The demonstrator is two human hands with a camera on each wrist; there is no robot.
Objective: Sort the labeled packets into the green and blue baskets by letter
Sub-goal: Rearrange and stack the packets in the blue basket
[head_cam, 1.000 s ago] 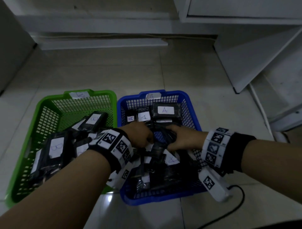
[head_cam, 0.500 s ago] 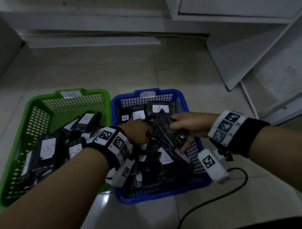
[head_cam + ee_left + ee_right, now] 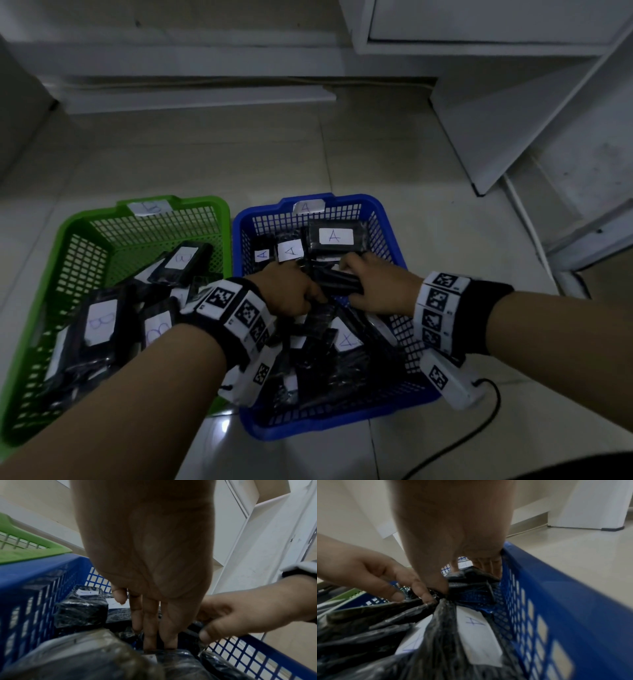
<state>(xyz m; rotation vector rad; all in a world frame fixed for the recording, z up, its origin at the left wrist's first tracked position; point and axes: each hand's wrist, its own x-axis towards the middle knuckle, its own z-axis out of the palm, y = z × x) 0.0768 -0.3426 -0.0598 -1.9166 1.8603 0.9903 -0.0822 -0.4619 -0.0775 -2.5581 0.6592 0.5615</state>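
I see a black packet [image 3: 337, 281] held over the middle of the blue basket [image 3: 394, 236], lying crosswise between both hands. My right hand [image 3: 380, 287] has its thumb and fingers curled round the packet's right end. My left hand [image 3: 291, 291] meets its left end; in the left wrist view the fingers [image 3: 150, 626] run nearly straight, down onto the wrapped packets below, so I read that hand as flat and pressing, not gripping. I cannot see any letter on the held packet.

Around it, the blue basket carries a white tag marked A [image 3: 308, 207] on its far rim, and the packets inside it show A labels [image 3: 335, 236]. Just beside it on the left, rims touching, sits the green basket [image 3: 68, 240], with a tag on its far rim [image 3: 149, 207] and packets marked B [image 3: 101, 322] piled inside.

Both baskets stand on the pale tiled floor [image 3: 239, 154]. A black cable [image 3: 486, 421] trails across the floor from the unit on my right wrist.
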